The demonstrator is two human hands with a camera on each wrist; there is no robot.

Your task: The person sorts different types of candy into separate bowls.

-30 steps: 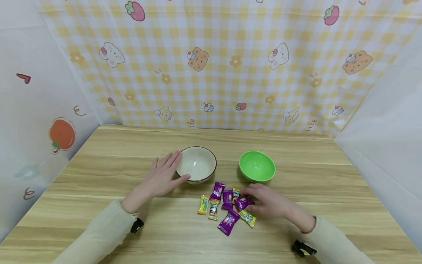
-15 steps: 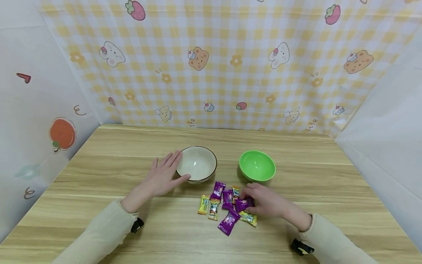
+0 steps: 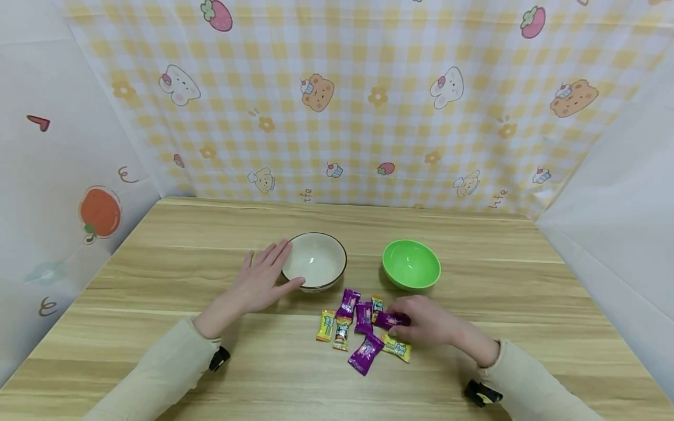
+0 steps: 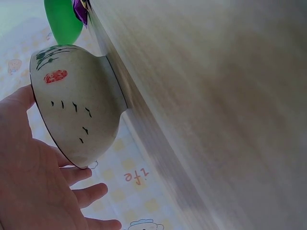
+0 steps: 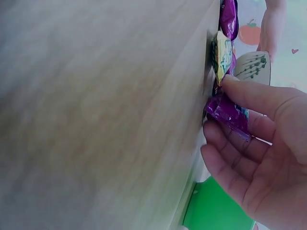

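Note:
My left hand (image 3: 255, 286) lies with straight, spread fingers against the left rim of a cream bowl (image 3: 315, 261) with a dark brown rim. In the left wrist view the bowl's side (image 4: 79, 108) shows painted leaves, a red stamp and black marks. My right hand (image 3: 427, 321) pinches a purple-wrapped candy (image 3: 389, 320) between thumb and fingers, low over the table at the right of the candy pile. The right wrist view shows the purple wrapper (image 5: 230, 115) between them. A yellow fruit candy (image 3: 397, 348) lies just below the right thumb.
Several purple candies (image 3: 364, 317) and yellow candies (image 3: 326, 325) lie in front of the bowls on the wooden table (image 3: 274, 374). A green bowl (image 3: 411, 264) stands behind the right hand. A checked cloth (image 3: 358, 128) hangs at the back.
My right fingers have closed round the purple candy, turning and shifting it slightly to the right. The yellow candy below has shifted slightly right. The left hand stays on the bowl.

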